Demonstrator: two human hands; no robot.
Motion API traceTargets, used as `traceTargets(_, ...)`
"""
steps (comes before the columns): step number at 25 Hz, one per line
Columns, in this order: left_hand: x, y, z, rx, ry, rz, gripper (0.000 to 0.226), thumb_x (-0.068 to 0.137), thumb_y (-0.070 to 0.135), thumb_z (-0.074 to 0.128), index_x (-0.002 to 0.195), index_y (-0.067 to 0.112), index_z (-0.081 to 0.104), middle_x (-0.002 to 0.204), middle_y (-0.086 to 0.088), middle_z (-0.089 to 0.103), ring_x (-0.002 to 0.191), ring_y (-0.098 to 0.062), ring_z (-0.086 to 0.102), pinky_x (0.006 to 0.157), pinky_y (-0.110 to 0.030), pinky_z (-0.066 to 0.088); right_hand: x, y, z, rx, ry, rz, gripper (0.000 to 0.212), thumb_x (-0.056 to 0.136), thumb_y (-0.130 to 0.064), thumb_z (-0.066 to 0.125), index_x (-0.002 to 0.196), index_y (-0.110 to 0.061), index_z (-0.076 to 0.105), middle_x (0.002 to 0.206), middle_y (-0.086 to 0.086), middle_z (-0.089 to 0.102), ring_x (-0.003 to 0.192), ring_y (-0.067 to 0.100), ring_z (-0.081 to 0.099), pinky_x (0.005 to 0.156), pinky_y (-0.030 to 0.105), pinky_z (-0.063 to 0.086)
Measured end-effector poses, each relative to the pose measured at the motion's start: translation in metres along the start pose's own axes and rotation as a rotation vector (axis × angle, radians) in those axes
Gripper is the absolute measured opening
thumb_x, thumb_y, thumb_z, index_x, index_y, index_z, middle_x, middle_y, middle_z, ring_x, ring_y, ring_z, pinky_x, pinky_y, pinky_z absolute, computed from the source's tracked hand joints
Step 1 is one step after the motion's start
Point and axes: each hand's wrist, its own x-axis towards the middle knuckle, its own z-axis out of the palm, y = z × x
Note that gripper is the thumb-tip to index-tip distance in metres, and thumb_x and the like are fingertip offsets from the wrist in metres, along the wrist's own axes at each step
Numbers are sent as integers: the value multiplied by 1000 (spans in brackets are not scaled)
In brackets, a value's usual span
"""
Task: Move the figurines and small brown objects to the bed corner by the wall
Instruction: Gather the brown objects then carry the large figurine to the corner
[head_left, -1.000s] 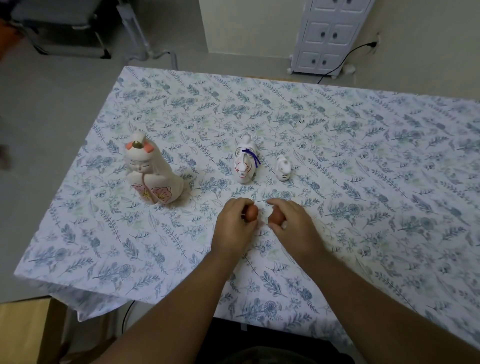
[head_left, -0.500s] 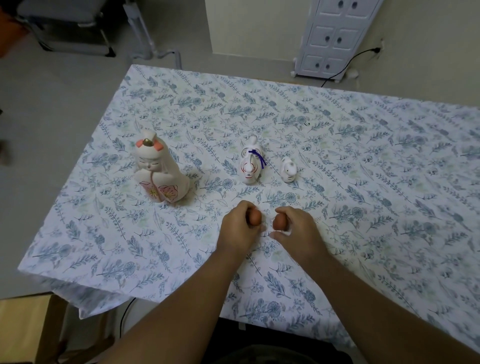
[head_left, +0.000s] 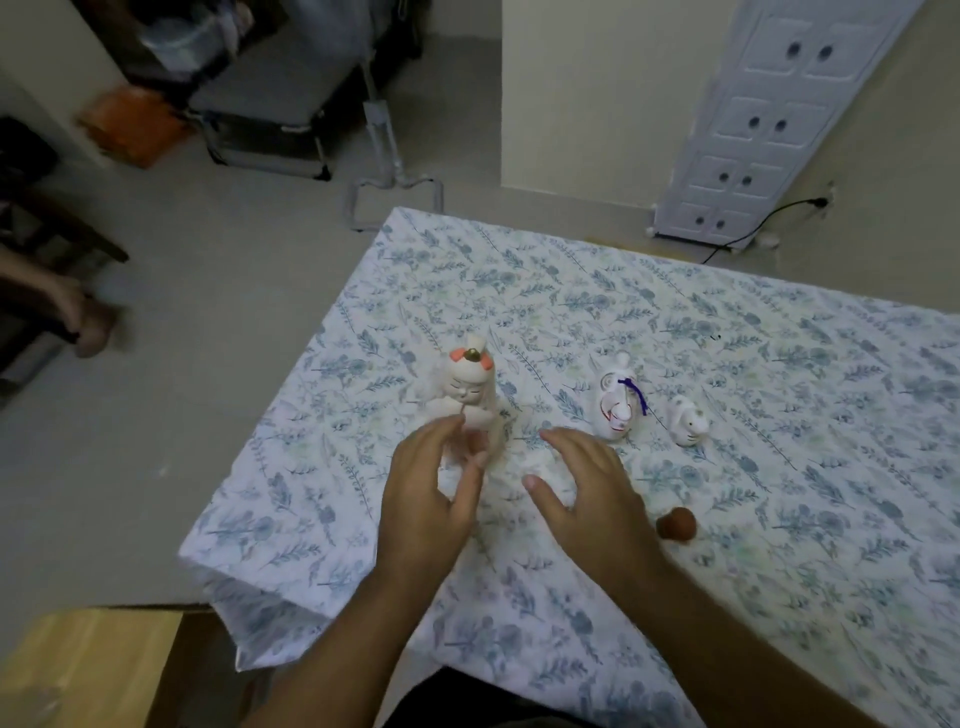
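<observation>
On the leaf-printed sheet (head_left: 779, 519), the glossy, cone-shaped doll figurine (head_left: 470, 395) stands near the left edge. Your left hand (head_left: 426, 499) cups its base, fingers spread and touching; your right hand (head_left: 587, 493) is splayed flat, empty. Rightward stand a smooth white ribboned figurine (head_left: 615, 402), a smaller one (head_left: 685, 426), and one rounded brown piece (head_left: 675, 524).

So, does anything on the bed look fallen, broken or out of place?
Nothing is fallen or broken. All three white figurines stand upright: tall doll, ribboned figurine, small cat. Only one brown object shows, alone beside the right hand.
</observation>
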Motion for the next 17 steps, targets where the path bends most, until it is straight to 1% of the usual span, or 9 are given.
traceTargets(2,30,-19,-11,-19,-12,-92,47,94,37,64,138,29,48,136,14,52,129,-3,45,104,-21,37,26,-22,17,112,-47,71,61,93,-44,68,148,-28,47,150,-9,52,139,8,43,112,28,35)
traceTargets(3,43,-27,-14,-42,-72,-177,54,95,41,63,143,29,43,143,10,48,134,-7,42,106,-25,35,38,-30,23,183,-89,96,66,92,-43,69,151,-36,40,151,-20,48,138,-1,41,112,23,35)
traceTargets(5,61,-44,-16,-140,-253,-282,65,94,46,62,151,32,35,152,8,43,139,-10,38,107,-26,34,60,-37,36,349,-207,104,80,89,-27,75,146,-59,29,139,-46,47,128,-21,44,101,5,39)
traceTargets(6,65,-51,-15,-231,-336,-291,61,94,48,62,149,37,38,149,13,48,137,-7,43,104,-20,37,67,-36,40,429,-266,125,87,87,-16,76,140,-66,29,131,-50,51,122,-23,50,92,0,43)
traceTargets(8,67,-59,-16,-377,-428,-262,47,93,47,63,137,52,47,133,25,60,124,1,55,90,-11,47,74,-31,47,516,-296,162,89,83,-4,77,128,-71,38,120,-44,62,114,-17,60,84,3,50)
traceTargets(9,68,-61,-16,-414,-444,-244,44,94,45,64,134,53,49,130,26,61,120,2,58,89,-15,51,75,-31,49,529,-273,175,89,81,-2,78,123,-73,42,117,-40,66,112,-13,63,81,6,53)
traceTargets(12,76,-57,-16,-472,-445,-198,45,94,41,63,136,51,49,132,24,61,122,0,57,97,-32,53,71,-37,44,491,-147,198,83,76,-7,83,119,-69,50,116,-31,70,109,-1,69,86,17,58)
traceTargets(15,98,-31,-9,-499,-503,-115,51,91,46,62,140,49,48,136,24,59,124,3,55,97,-28,52,63,-42,16,490,43,190,74,73,-20,87,122,-64,53,116,-29,70,108,-5,68,86,9,53)
traceTargets(17,114,-2,2,-509,-564,-45,54,90,48,62,142,46,47,138,23,58,124,4,55,95,-23,53,58,-39,-13,535,142,181,74,75,-18,86,130,-56,54,121,-23,71,112,-1,68,90,15,56)
